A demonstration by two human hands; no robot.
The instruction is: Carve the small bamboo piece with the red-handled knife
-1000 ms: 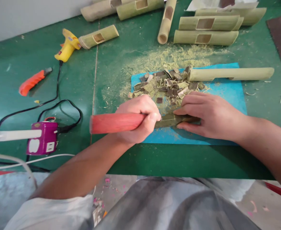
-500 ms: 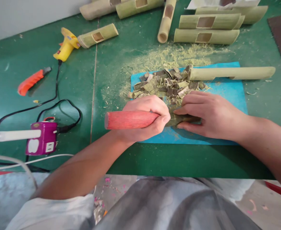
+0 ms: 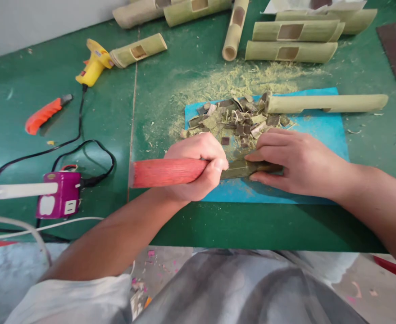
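Note:
My left hand (image 3: 199,164) is closed around the red wooden handle (image 3: 169,172) of a tool whose working end is hidden behind the hand. The handle points left over the table. With bent fingers, my right hand (image 3: 294,162) grips a dark greenish-brown bamboo piece (image 3: 236,169) lying on the blue mat (image 3: 312,195). The left fist is over the left end of this piece. Just beyond both hands, a pile of bamboo chips (image 3: 241,119) covers part of the mat, and a pale bamboo stick (image 3: 346,103) lies beside it.
Cut bamboo tubes (image 3: 292,51) with square openings line the back of the green table (image 3: 157,117). On the left are a yellow corded tool (image 3: 93,67), an orange-handled knife (image 3: 45,116), a purple power adapter (image 3: 61,193) and loose cables. Sawdust (image 3: 241,78) lies beyond the mat.
My left hand has moved left with the red-handled tool, uncovering more of the dark bamboo piece. My right hand has stayed where it was.

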